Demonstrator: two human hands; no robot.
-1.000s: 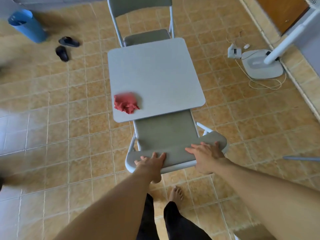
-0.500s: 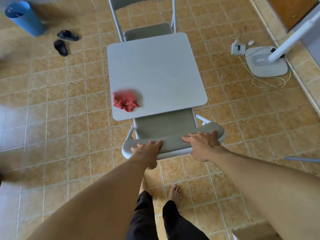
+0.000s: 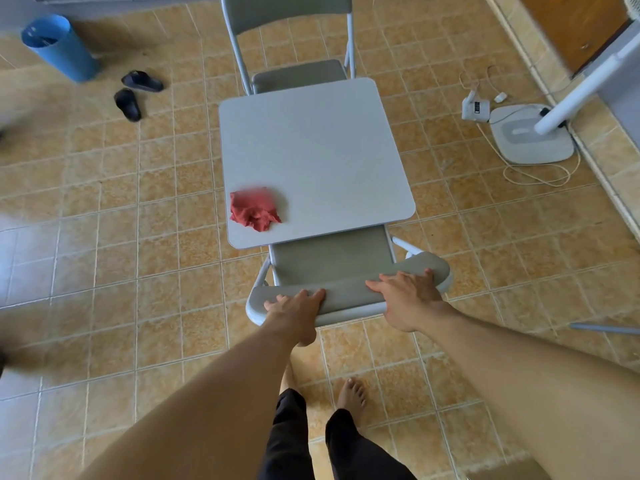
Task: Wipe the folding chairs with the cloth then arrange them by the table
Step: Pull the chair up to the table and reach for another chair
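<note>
A grey square table stands on the tiled floor, with a crumpled red cloth on its near left corner. The near folding chair sits with its seat partly under the table's near edge. My left hand grips the left part of its backrest top and my right hand grips the right part. A second folding chair stands at the far side of the table, its seat tucked against the table edge.
A blue bucket and a pair of dark slippers lie at the far left. A white fan base with a power strip and loose cord sits at the right by the wall. My bare feet stand behind the near chair.
The near chair has slid a little further in under the table's near edge, with both hands still on its backrest. The cloth has not moved.
</note>
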